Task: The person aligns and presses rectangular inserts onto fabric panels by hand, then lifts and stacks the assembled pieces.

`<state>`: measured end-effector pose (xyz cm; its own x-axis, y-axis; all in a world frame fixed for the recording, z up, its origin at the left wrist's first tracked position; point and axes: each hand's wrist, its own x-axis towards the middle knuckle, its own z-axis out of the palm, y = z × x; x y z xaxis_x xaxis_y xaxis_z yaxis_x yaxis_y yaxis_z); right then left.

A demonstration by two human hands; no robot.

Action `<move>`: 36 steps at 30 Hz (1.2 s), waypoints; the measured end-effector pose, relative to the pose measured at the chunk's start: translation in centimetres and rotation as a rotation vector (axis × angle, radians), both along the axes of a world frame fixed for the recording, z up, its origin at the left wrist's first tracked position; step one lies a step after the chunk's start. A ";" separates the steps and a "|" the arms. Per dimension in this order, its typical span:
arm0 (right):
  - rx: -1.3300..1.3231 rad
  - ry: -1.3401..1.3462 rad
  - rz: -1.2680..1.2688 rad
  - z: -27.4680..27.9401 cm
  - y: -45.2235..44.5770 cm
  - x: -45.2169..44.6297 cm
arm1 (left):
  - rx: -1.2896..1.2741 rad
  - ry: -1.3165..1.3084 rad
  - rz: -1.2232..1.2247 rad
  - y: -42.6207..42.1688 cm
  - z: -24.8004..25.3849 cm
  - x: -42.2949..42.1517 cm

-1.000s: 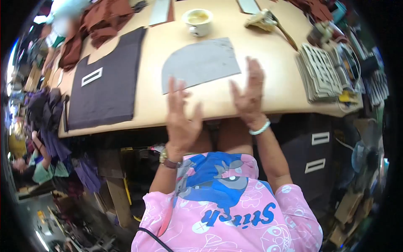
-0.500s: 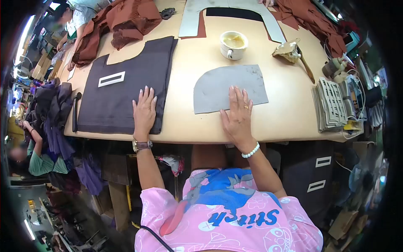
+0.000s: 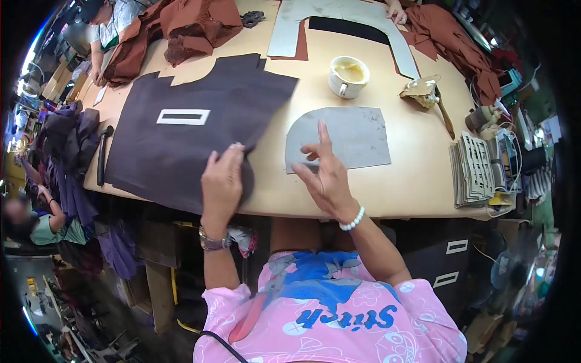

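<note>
A dark fabric panel (image 3: pixel 175 151) lies on the table at left, over another dark piece whose edge shows at the top. On it rests a small white frame (image 3: pixel 207 115) with a long slot. My left hand (image 3: pixel 221 184) has its fingers pressed together at the panel's right edge, pinching it; the cloth there is raised and bent. A grey template (image 3: pixel 357 142) with one rounded corner lies to the right. Over its lower left part is my right hand (image 3: pixel 331 181), lifted, index finger stretched out and the others partly curled, with nothing in it.
Behind the template stands a white cup (image 3: pixel 346 91) of yellowish paste. A brush (image 3: pixel 446 118) with a crusted head lies right of it, near stacked cut cards (image 3: pixel 475 175). A black-handled tool (image 3: pixel 101 160) is at left. Brown fabric (image 3: pixel 200 27) and another person's hand (image 3: pixel 396 12) are across the table.
My left hand has gone from lying flat to pinching the panel's edge, and the panel's right side has swung outward. My right hand has lifted off the grey template.
</note>
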<state>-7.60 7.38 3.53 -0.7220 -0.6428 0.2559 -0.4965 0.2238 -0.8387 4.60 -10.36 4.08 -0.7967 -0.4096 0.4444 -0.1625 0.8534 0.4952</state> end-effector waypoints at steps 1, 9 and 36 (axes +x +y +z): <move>0.022 -0.079 -0.014 0.9 -0.9 -0.2 | -0.043 -0.031 -0.028 1.0 -0.4 0.0; -0.078 0.050 -0.271 -1.3 -1.9 -6.3 | -0.106 -0.031 -0.253 9.2 -2.5 -1.3; 0.479 1.093 -0.554 1.7 14.1 -20.2 | -0.166 -0.338 -0.047 7.5 -3.9 -4.9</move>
<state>-27.83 21.44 5.22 -0.4842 -0.5200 0.7037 -0.6108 0.7767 0.1536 -0.34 -2.87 0.15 -0.9261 -0.3134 0.2101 -0.2518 0.9281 0.2742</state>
